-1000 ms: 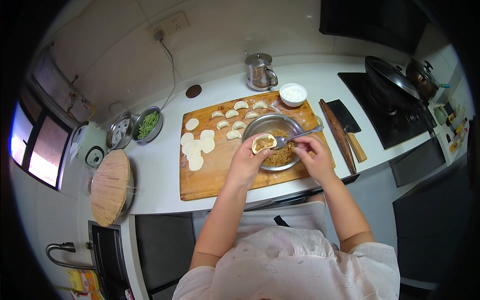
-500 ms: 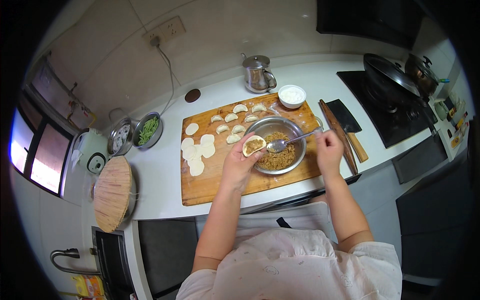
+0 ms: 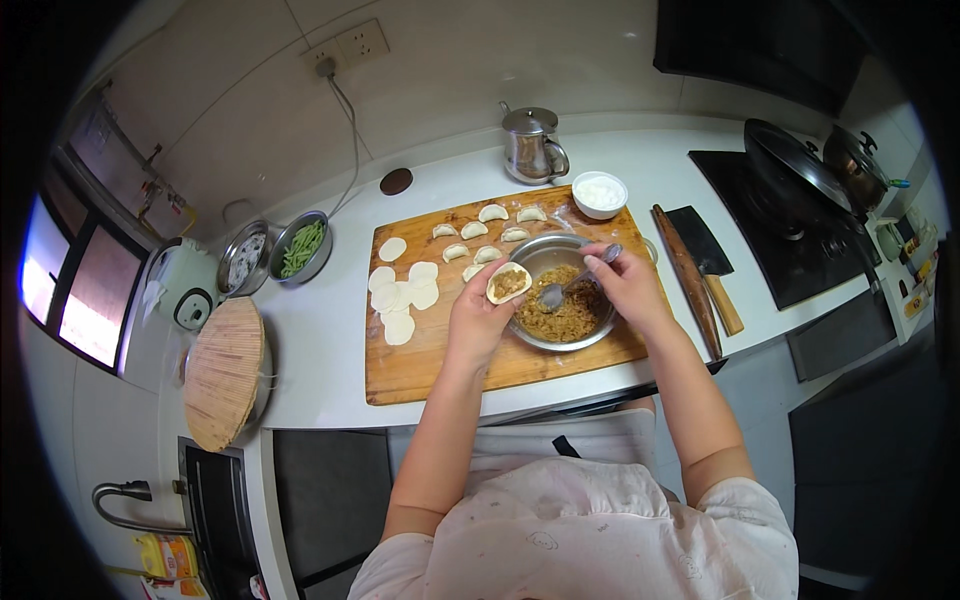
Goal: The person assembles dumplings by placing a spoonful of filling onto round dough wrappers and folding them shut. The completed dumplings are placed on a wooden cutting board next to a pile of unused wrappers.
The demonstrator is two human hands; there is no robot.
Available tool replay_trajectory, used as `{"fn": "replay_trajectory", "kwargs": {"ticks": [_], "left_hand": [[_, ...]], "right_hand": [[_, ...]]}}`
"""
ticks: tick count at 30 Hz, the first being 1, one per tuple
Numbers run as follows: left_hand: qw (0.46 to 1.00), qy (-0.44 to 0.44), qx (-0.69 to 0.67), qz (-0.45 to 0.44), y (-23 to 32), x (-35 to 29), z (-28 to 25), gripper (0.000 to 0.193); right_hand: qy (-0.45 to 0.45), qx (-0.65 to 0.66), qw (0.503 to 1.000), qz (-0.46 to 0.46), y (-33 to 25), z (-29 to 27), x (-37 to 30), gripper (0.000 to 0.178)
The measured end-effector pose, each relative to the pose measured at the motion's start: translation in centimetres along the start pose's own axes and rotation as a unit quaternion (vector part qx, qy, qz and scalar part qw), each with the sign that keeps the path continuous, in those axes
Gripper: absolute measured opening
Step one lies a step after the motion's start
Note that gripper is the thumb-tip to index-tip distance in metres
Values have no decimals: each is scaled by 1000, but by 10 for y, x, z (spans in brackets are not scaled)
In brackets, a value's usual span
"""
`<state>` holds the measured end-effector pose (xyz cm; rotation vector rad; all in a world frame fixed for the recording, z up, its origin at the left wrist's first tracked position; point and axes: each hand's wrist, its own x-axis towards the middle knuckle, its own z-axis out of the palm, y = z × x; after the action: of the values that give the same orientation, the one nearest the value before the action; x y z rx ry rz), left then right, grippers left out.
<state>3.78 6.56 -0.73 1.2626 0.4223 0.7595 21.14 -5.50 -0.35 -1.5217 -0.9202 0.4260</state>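
In my left hand [image 3: 478,322] rests a round dumpling wrapper [image 3: 509,284] with brown filling on it, cupped by the fingers beside the metal bowl [image 3: 563,343]. My right hand [image 3: 628,284] grips a metal spoon [image 3: 580,281] near the end of its handle. The spoon's bowl dips toward the minced filling [image 3: 556,321] inside the metal bowl. Several folded dumplings [image 3: 473,230] sit on the wooden board [image 3: 420,370], behind and left of the bowl. Flat, overlapping wrappers [image 3: 398,328] lie at the board's left side.
A white bowl of flour [image 3: 600,195] stands at the board's back right corner. Right of the board lie a rolling pin [image 3: 688,280] and a cleaver [image 3: 705,245]. A steel pitcher [image 3: 530,146] is behind, green beans [image 3: 303,247] at left, a covered wok [image 3: 805,170] on the far-right stove.
My right hand has moved left and closer, and the spoon now tilts more steeply with its bowl lower over the filling. The left hand still holds the filled wrapper. The view has shifted slightly.
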Motion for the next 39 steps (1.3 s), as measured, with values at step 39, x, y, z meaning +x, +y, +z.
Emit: {"fn": "replay_trajectory", "kwargs": {"ticks": [39], "left_hand": [[999,11,37,-7,-3,9,4,49]], "right_hand": [[-127,38,973,-189,-45,-42,-22,6]]}}
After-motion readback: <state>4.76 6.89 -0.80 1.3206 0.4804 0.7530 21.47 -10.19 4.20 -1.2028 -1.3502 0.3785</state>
